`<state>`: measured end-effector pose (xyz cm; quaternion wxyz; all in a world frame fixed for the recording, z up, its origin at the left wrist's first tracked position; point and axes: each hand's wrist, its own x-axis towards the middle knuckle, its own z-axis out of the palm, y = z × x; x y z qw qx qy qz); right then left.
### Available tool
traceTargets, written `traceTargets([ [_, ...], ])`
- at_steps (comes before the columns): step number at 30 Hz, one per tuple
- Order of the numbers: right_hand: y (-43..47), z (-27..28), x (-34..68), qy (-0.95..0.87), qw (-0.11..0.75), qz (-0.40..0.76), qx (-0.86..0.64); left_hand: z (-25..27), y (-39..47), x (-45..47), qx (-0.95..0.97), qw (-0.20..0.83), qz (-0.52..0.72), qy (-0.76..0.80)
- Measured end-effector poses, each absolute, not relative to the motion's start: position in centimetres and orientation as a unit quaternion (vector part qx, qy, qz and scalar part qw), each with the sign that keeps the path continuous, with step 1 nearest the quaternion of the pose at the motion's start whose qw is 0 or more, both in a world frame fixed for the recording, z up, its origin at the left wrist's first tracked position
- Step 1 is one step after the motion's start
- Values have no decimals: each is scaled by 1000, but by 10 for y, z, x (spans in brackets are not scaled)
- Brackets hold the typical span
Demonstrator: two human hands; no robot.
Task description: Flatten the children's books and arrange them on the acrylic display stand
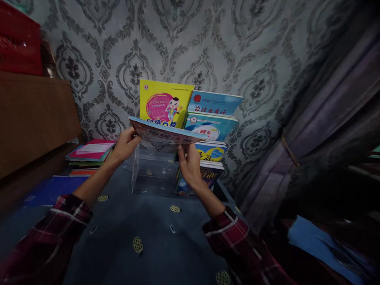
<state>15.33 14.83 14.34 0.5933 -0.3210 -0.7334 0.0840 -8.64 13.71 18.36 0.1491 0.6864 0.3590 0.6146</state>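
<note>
A thin book (165,133) is held nearly flat between my two hands, its spine or edge turned toward the wall. My left hand (126,144) grips its left end, and my right hand (190,164) pinches its near edge toward the right. Just below the book stands a clear tiered rack (155,181). A yellow book (162,100) stands upright at the rack's back left. On the right side, blue books (215,102) and a teal book (227,124) rise in steps, with a blue-and-yellow book (216,153) and a dark purple book (212,173) in front.
A pile of books (93,151) and a blue folder (54,191) lie on the patterned dark tablecloth (155,225) at left. Beyond them is a wooden cabinet (30,118) with a red box (16,40) on top. A tied curtain (280,163) hangs at right.
</note>
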Motion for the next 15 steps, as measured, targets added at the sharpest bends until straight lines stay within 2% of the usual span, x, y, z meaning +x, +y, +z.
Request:
traceTargets([
  [10, 168, 152, 148, -756, 543, 44, -363, 168, 166, -98, 676, 201, 611, 361],
  [15, 182, 156, 139, -754, 545, 26, -366, 156, 180, -102, 665, 192, 623, 364],
])
